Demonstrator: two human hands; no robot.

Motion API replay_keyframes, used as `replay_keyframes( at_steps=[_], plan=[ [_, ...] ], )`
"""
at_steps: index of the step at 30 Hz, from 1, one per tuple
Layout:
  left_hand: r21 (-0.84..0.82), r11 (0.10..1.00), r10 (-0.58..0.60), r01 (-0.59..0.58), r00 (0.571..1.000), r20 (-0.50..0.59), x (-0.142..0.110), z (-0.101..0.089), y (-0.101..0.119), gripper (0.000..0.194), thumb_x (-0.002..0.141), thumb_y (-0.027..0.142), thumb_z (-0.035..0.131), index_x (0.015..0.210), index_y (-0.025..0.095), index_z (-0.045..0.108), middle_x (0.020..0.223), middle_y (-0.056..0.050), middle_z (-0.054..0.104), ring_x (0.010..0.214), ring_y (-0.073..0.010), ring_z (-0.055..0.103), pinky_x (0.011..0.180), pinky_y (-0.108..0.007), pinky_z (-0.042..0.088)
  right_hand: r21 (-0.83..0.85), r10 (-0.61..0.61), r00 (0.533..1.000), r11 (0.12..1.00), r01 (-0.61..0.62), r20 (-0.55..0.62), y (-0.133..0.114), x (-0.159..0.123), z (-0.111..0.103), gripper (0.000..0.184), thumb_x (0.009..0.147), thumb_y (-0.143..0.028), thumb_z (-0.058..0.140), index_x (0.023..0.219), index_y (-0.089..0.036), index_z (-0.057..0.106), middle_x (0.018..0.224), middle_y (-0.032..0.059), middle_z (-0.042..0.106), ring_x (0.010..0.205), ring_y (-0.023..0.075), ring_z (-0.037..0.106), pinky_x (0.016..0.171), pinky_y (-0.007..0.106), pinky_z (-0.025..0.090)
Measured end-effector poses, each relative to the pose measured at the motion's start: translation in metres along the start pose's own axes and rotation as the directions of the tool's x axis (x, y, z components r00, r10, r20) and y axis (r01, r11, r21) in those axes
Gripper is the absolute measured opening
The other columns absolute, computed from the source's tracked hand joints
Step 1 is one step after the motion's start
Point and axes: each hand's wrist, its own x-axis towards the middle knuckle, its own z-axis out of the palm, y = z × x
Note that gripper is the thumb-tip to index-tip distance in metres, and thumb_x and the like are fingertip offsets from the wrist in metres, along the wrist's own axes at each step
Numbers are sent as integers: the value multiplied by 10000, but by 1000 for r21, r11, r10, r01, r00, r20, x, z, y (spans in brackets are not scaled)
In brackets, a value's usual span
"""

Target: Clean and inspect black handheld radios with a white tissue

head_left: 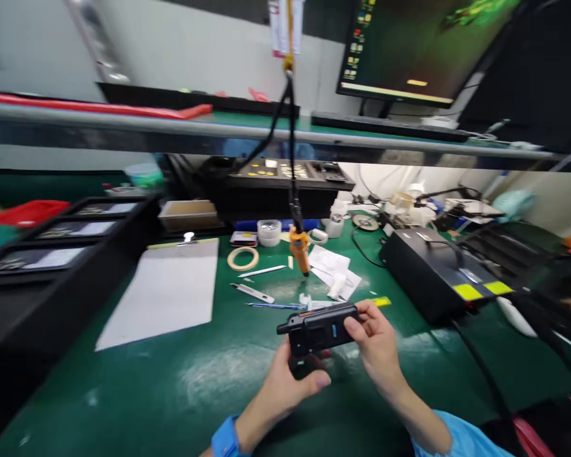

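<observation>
A black two-way radio with a short stub at its left end lies sideways above the green table, its small blue label facing me. My right hand grips its right end, thumb on the near face and fingers curled at the top edge. At the lower left corner of the radio is my left hand, open, its thumb stretched away from the casing. The other left fingers go up behind the radio and are partly hidden. Just beyond lie a blue pen and a white utility knife.
An orange-tipped tool hangs on a black cord over the table. A clipboard with paper and black parts bins are left. Tape and paper slips lie behind. A black box stands right, under a shelf edge.
</observation>
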Motion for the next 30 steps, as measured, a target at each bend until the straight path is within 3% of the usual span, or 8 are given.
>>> replay_keyframes(
  at_steps=[3,5,11,17,20,23,26,30],
  plan=[
    [-28,999,16,-22,977,-212,14,-13,20,870,634,713,1114,1238,168,804,1172,-157,879,1067,-340,843,981,-436,692,34,-141,987,990,139,82,5,9,47,609,856,-791,922,907,-235,678,750,15,734,605,170,677,556,251,568],
    [-48,998,27,-40,970,-243,21,-19,31,874,581,725,1126,1180,164,823,1141,-153,886,1078,-362,848,976,-456,701,39,-233,967,972,230,99,8,14,59,573,893,-757,917,938,-238,678,759,7,730,594,163,669,543,249,546],
    [-128,991,-51,40,995,-86,25,-24,57,845,477,617,1192,1097,163,840,1029,-113,881,1033,-329,852,974,-451,707,50,-489,863,872,487,128,15,23,50,474,975,-656,907,995,-239,682,783,-1,735,647,179,713,604,274,554],
    [-149,981,-114,125,990,83,28,-29,74,689,605,519,1179,1046,179,774,941,-34,809,821,-188,767,841,-338,684,81,-555,798,830,553,234,10,28,44,397,983,-561,939,972,-246,698,750,-15,743,633,167,708,621,269,546],
    [-124,987,-96,101,994,46,29,-29,75,695,606,545,1168,1060,176,793,983,-62,812,927,-241,781,894,-366,672,64,-468,837,880,470,285,7,29,43,353,1001,-535,924,956,-241,734,738,-9,747,615,163,691,583,256,527],
    [-76,997,-35,29,996,-77,29,-29,73,678,661,563,1134,1117,178,813,1072,-89,822,1020,-274,777,973,-392,649,47,-153,894,988,147,421,7,29,44,451,963,-590,934,801,-216,741,641,-20,658,525,122,563,485,224,425],
    [-49,998,32,-40,987,-160,28,-29,71,622,700,567,1117,1076,177,811,1023,-70,805,963,-245,743,937,-361,625,20,216,792,961,-276,572,9,26,47,590,892,-726,922,720,-199,720,620,-2,619,512,130,527,446,236,411],
    [-121,989,61,-86,979,-192,31,-29,65,811,639,870,1029,1004,183,798,964,-69,776,899,-238,716,854,-345,604,20,375,640,853,-521,670,9,13,55,691,986,-866,700,846,-193,758,550,-13,530,459,155,473,422,281,448]
  ],
)
